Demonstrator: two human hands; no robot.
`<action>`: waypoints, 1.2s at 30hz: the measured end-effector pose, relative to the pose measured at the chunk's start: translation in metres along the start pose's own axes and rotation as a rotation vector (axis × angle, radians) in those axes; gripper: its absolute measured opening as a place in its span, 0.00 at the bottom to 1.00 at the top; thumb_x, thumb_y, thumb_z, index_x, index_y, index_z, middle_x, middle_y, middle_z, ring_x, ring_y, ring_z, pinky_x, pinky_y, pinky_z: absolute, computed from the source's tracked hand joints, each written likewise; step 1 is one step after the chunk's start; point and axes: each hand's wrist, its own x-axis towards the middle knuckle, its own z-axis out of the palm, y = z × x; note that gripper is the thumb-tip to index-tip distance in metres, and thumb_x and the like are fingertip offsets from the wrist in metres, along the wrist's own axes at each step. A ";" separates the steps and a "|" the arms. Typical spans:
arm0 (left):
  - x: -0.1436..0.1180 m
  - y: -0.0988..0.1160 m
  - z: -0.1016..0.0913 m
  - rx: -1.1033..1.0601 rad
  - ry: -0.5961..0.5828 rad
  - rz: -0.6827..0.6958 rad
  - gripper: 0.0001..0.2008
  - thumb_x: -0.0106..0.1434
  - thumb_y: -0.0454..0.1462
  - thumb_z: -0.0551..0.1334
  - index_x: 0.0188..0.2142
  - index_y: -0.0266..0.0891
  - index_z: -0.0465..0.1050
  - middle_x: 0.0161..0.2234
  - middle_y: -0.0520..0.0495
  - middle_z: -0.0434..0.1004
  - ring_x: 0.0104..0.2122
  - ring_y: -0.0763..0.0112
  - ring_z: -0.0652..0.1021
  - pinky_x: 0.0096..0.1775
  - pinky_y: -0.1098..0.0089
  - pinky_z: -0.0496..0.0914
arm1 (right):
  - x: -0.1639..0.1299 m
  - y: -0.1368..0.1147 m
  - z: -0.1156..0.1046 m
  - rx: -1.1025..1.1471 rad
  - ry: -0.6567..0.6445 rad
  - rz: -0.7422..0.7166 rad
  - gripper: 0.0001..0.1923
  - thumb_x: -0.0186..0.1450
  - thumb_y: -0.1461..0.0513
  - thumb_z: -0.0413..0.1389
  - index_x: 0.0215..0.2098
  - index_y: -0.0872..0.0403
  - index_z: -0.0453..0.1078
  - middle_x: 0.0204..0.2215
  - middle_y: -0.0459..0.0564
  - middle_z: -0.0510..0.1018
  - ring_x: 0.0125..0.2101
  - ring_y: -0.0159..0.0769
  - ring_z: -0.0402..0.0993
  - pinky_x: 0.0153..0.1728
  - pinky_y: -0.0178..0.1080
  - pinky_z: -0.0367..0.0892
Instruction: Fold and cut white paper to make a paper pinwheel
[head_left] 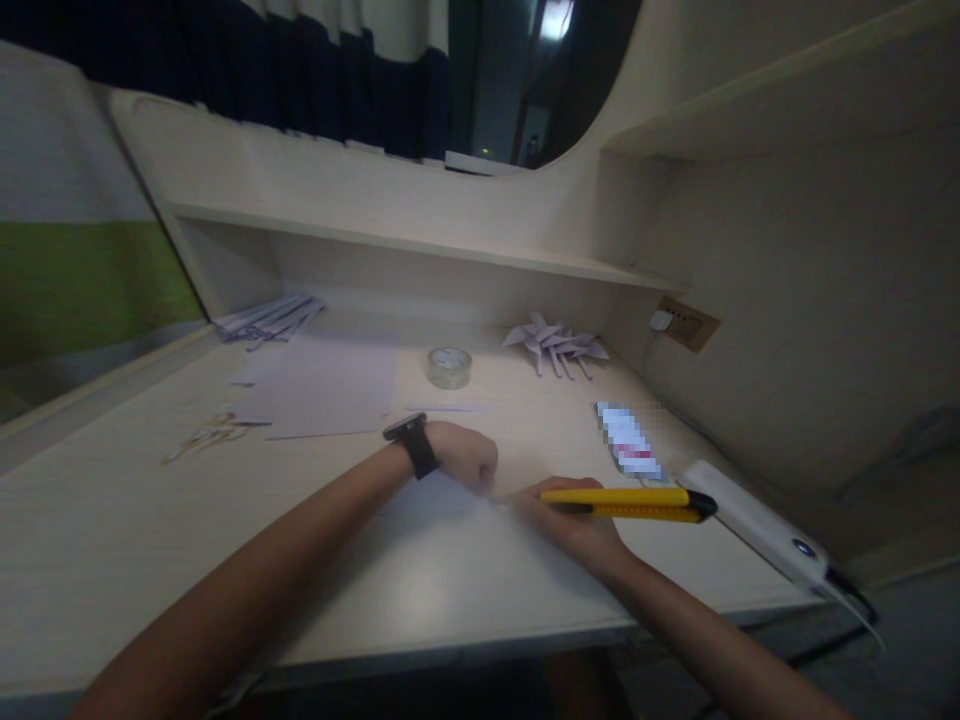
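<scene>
Yellow cutter point(626, 503) in right hand point(574, 528) — left hand point(469, 457) fisted

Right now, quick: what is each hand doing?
Left hand: closed in a fist, resting on the desk; contents cannot be told.
Right hand: closed around a yellow utility knife.

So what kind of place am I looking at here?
Probably a study desk in a bedroom or dorm: built-in shelf, curtain, wall socket, folded paper pinwheels.
</scene>
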 end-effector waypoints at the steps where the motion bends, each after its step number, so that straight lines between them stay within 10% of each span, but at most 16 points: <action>1: 0.000 -0.001 0.000 -0.003 -0.002 -0.002 0.09 0.55 0.34 0.60 0.34 0.34 0.77 0.29 0.46 0.78 0.25 0.72 0.71 0.27 0.74 0.62 | 0.000 0.000 0.000 0.005 0.000 0.003 0.10 0.58 0.55 0.58 0.26 0.52 0.75 0.25 0.49 0.79 0.27 0.37 0.76 0.32 0.40 0.74; 36: -0.002 -0.007 0.001 -0.092 0.042 0.025 0.06 0.53 0.33 0.62 0.31 0.34 0.77 0.26 0.50 0.76 0.25 0.73 0.70 0.28 0.74 0.62 | 0.000 -0.002 -0.001 0.032 -0.001 0.028 0.11 0.57 0.54 0.59 0.25 0.53 0.75 0.24 0.49 0.79 0.27 0.37 0.76 0.32 0.41 0.73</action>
